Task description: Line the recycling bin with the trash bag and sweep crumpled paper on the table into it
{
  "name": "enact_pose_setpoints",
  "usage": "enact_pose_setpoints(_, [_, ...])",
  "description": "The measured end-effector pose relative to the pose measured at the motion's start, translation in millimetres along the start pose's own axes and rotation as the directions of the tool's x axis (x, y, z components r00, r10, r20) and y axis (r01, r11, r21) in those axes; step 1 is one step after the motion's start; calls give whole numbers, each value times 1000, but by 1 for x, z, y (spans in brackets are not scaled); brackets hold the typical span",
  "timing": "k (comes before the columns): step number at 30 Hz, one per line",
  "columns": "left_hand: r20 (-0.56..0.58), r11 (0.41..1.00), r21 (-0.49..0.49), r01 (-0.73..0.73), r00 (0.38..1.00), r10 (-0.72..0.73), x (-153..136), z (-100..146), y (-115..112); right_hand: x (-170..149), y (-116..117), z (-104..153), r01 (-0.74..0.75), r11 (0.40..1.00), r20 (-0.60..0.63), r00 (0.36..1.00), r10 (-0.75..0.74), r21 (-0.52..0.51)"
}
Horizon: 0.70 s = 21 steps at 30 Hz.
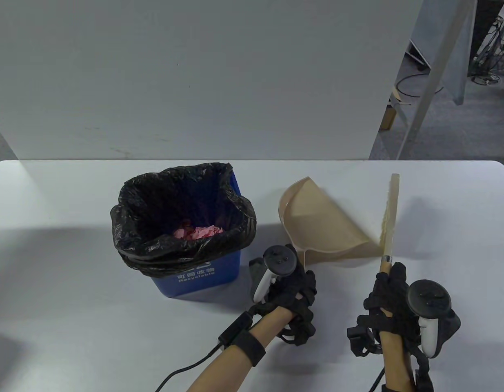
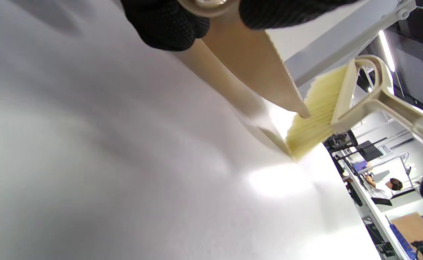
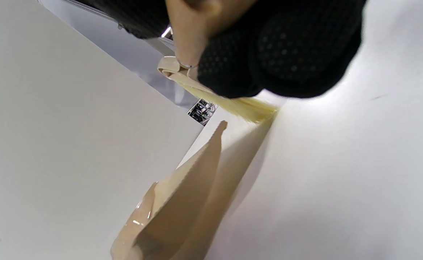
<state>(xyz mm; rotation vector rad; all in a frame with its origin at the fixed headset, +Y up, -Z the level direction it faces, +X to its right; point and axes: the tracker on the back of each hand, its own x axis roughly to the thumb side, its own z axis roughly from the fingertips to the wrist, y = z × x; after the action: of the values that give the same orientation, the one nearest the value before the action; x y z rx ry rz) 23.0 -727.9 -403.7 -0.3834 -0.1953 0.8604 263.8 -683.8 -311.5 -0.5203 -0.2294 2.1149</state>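
Observation:
A blue recycling bin (image 1: 194, 277) lined with a black trash bag (image 1: 170, 196) stands left of centre on the table. Pink crumpled paper (image 1: 196, 232) lies inside it. My left hand (image 1: 298, 286) grips the handle of a beige dustpan (image 1: 321, 220), which is tilted up with its lip on the table, right of the bin. My right hand (image 1: 388, 286) grips the wooden handle of a brush (image 1: 390, 212). The brush bristles (image 2: 316, 112) touch the dustpan (image 2: 247, 61) at its right edge. Gloved fingers (image 3: 287, 47) curl round the brush (image 3: 247, 108) above the dustpan (image 3: 182, 202).
A white panel (image 1: 203, 77) stands behind the white table (image 1: 52, 265). Right of the panel are a metal frame (image 1: 435, 77) and floor cables. A person (image 2: 388, 186) sits at a bench far in the background.

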Motion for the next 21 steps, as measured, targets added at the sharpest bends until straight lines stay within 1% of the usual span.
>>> enact_pose_setpoints(2, [-3, 1000, -24, -14, 1000, 14, 1, 0, -2, 0, 1, 0, -2, 1000, 2, 1000, 2, 2])
enact_pose_setpoints(9, [0, 999, -41, -16, 1000, 16, 2, 1, -5, 2, 4, 0, -20, 1000, 13, 1000, 19, 21])
enact_pose_setpoints(12, [22, 990, -122, -75, 997, 78, 0, -1, -7, 2, 6, -1, -26, 999, 18, 1000, 25, 28])
enact_pose_setpoints(13, [33, 981, -164, -105, 993, 112, 0, -1, -9, 2, 6, -1, -27, 999, 19, 999, 27, 30])
enact_pose_setpoints(15, [26, 972, -190, -141, 988, 149, 0, 0, -9, 3, 6, -1, -28, 999, 21, 999, 27, 32])
enact_pose_setpoints(17, [30, 977, -157, -145, 988, 151, 1, 3, -7, 3, 6, -1, -27, 999, 22, 999, 27, 34])
enact_pose_setpoints(19, [54, 984, -135, -114, 991, 123, 3, 6, -4, 3, 6, -1, -25, 999, 23, 999, 24, 35])
enact_pose_setpoints(21, [80, 993, -86, -81, 993, 88, 5, 11, -1, 3, 6, -1, -24, 999, 26, 999, 23, 34])
